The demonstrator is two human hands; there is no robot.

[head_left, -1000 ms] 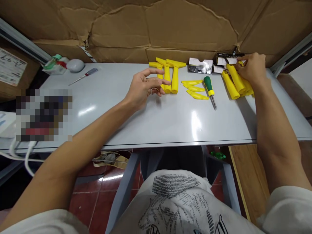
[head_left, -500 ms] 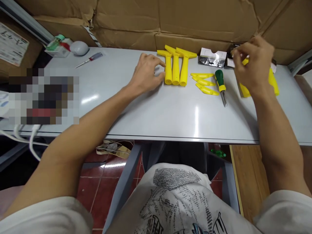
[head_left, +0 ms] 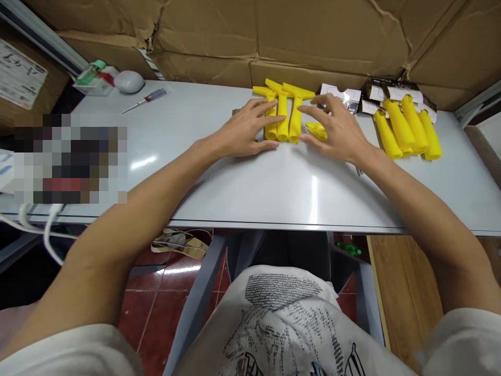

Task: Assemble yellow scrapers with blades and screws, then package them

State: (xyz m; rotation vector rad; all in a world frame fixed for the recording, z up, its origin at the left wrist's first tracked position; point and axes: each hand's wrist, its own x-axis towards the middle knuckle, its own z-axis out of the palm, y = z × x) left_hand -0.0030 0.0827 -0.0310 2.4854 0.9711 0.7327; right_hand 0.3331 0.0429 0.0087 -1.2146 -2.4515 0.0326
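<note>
Three yellow T-shaped plastic handles lie side by side on the table, their crossbars toward the cardboard. My left hand is spread at their left side, its fingers reaching across the leftmost handle. On the other side, my right hand is open with its fingertips close to the rightmost handle; whether they touch it I cannot tell. Small yellow pieces show partly beneath the right hand. That hand and forearm hide the green-handled screwdriver, apart from its metal tip.
More yellow handles are heaped at the right, against black-and-white packages. A white-and-silver package stands behind my right hand. At the back left are a thin screwdriver, a white mouse and a small clear box. Cardboard lines the back.
My right hand has come left from the heap of yellow handles to the three laid-out ones. My left hand has shifted slightly right, its fingers now over the leftmost handle.
</note>
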